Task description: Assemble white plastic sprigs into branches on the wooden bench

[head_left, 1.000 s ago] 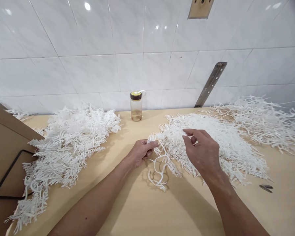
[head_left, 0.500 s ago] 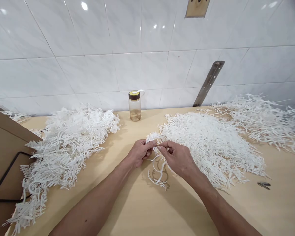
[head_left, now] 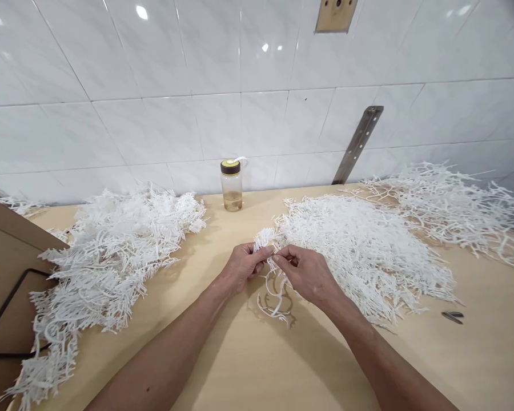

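Note:
My left hand [head_left: 245, 266] is closed around a small bundle of white branched strands [head_left: 264, 238], whose fine tips poke up above the fingers. Thumb and forefinger of my right hand [head_left: 306, 272] are pinched together against the same bundle, close to the left thumb. Looser, thicker white stems [head_left: 276, 302] dangle below both hands, over the tabletop. Just beyond the right hand spreads a wide pile of white branched pieces [head_left: 351, 245]. What exactly lies between the fingertips is too small to make out.
Another white pile [head_left: 120, 245] lies at left beside a brown box [head_left: 8, 268]. A dark-lidded bottle [head_left: 232, 188] stands by the tiled wall. Longer white stems [head_left: 462, 211] sprawl at far right, with small metal snips [head_left: 453, 317] nearer. A metal bracket [head_left: 358, 146] leans at the wall.
The view has shifted slightly, so the surroundings sit a little further left. Both hands keep nearly the same pinch on the bundle, with only slight finger movement.

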### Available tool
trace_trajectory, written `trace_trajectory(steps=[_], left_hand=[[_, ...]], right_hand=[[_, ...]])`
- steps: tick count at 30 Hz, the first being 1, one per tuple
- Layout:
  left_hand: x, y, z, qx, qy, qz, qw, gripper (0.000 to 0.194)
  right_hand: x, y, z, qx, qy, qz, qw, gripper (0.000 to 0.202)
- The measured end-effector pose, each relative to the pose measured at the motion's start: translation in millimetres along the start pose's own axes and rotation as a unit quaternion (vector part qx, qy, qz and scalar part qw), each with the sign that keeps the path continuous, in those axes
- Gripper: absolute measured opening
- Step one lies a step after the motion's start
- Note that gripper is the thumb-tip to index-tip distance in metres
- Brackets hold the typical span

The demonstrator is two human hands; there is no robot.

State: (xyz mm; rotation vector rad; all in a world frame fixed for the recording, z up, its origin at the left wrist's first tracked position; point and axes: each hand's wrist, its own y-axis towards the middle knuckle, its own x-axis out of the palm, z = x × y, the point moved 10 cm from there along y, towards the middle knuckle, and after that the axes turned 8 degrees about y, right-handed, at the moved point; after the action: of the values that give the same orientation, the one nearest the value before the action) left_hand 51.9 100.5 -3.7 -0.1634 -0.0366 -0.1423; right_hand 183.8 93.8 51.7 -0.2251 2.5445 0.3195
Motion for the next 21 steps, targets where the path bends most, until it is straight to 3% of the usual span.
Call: trace_trajectory(steps=[6,15,21], left_hand=[[0.4,-0.1,-0.5,-0.007,-0.005,-0.001,1.0,0.05],[-1.1,2.9,-0.8,0.007,0.018,0.025,1.0,0.049],[-1.6,-1.1,6.5,0.018,0.061,0.058,0.996,0.05]], right_hand=[[0.4,-0.7,-1.1,-0.007,0.043,0.011,0.999,0.017],[12.0,-12.0,-34.3,-0.16,-0.031,0.002,0.987,0.02],[18.6,-15.4,-36.9,-0.187,-0.075,-0.011,0.979,0.02]])
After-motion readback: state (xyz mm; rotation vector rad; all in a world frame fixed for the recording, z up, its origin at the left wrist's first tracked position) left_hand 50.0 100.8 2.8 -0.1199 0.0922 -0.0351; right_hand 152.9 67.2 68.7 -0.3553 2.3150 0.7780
